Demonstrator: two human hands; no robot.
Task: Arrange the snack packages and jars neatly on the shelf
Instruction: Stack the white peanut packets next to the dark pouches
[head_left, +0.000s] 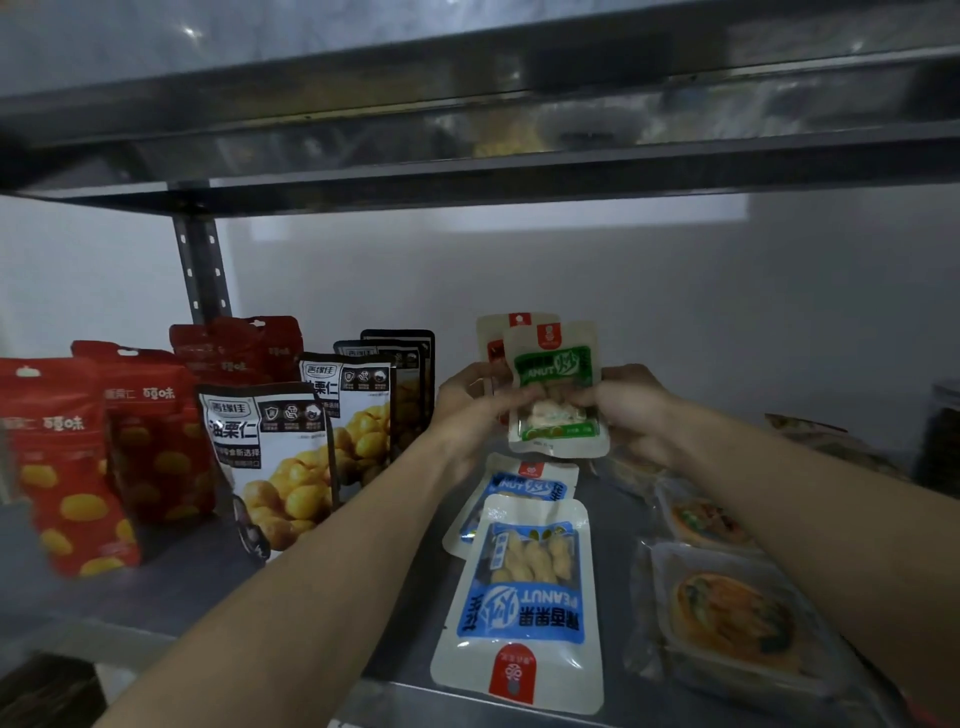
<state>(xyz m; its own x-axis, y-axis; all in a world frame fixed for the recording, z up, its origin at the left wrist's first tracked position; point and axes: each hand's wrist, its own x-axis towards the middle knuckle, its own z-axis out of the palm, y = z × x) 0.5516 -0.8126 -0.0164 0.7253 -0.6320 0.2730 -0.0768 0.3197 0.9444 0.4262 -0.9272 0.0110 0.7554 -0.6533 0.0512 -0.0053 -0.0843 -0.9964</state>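
Observation:
Both my hands hold up a small stack of peanut packets above the shelf board (187, 571). The front one is a green-label peanut packet (556, 384); a red-label packet (496, 340) stands right behind it. My left hand (475, 410) grips their left edge and my right hand (631, 410) grips the right edge. Below them two blue-label peanut packets lie flat, one near (524, 603) and one farther back (519, 488), overlapping. At the left stand red chestnut pouches (67, 457) and black-and-white chestnut pouches (275, 457) in rows.
Clear trays of orange food (737, 618) lie at the right, with more wrapped packs behind them. A dark jar (943, 436) stands at the far right edge. A perforated metal upright (200, 270) rises at the back left, and the upper shelf (467, 171) hangs close overhead.

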